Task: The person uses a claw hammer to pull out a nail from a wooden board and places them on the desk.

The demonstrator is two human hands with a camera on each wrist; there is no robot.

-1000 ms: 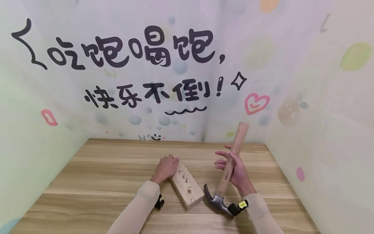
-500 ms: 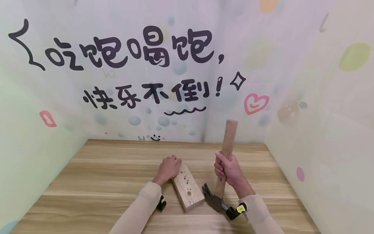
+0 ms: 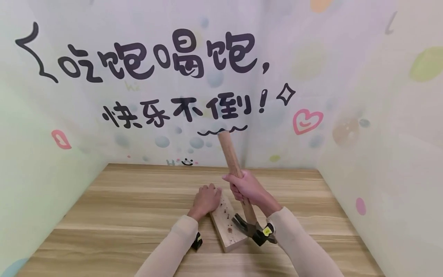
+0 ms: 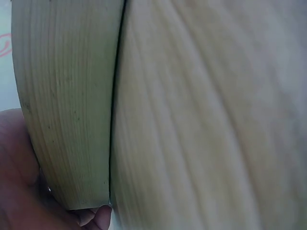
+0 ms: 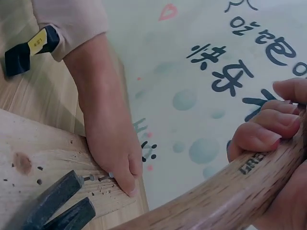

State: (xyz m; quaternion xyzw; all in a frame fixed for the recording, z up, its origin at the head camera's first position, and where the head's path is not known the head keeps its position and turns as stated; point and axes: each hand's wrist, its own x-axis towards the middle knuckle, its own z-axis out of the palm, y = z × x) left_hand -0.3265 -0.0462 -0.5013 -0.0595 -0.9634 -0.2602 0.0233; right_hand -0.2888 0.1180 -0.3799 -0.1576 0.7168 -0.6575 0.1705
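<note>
A pale wooden block (image 3: 224, 234) with several holes and a knot lies on the table. My left hand (image 3: 206, 200) grips its far end, and in the left wrist view curled fingers (image 4: 19, 167) wrap round that end. My right hand (image 3: 247, 188) grips the wooden handle of a claw hammer (image 3: 229, 150), handle end up and head down. The two-pronged claw (image 5: 67, 196) is over the block. In the right wrist view, nails (image 5: 101, 178) stick out of the wood near the left thumb, close to one prong. Whether the prong touches a nail, I cannot tell.
The wood-grain table (image 3: 138, 200) reaches back to a white printed wall (image 3: 166, 84) with black writing, and pale walls (image 3: 387, 173) stand on both sides. A black wrist camera (image 3: 197, 242) sits at the left cuff.
My right hand has closed round the handle and moved left, bringing the claw from beside the block to over it. The handle now leans left. My left hand stays on the block.
</note>
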